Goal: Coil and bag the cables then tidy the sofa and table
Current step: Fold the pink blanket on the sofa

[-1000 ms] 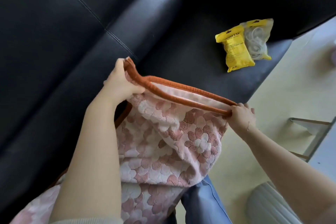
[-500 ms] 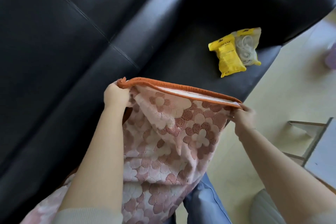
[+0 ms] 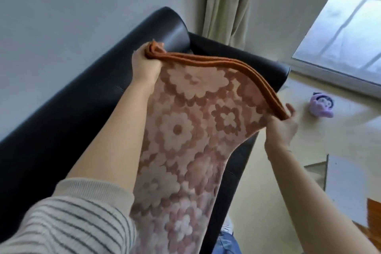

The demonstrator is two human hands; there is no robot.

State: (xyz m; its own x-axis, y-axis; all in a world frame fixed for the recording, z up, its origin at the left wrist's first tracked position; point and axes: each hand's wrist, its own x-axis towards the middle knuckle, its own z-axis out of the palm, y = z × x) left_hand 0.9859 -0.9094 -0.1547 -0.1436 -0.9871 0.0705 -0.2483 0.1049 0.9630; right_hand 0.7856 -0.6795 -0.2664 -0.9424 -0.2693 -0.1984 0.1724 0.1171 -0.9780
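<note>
Plush floral blanket (image 3: 191, 130) — orange piped edge (image 3: 243, 70) — between hands.

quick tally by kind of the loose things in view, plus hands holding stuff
blanket, pink floral with orange trim: 1
purple toy on the floor: 1
hands gripping the blanket's edge: 2, left hand and right hand
black sofa: 1
total: 5

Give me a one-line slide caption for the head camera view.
Both hands, left hand and right hand, hold a pink floral blanket by its orange edge above a black sofa.
</note>
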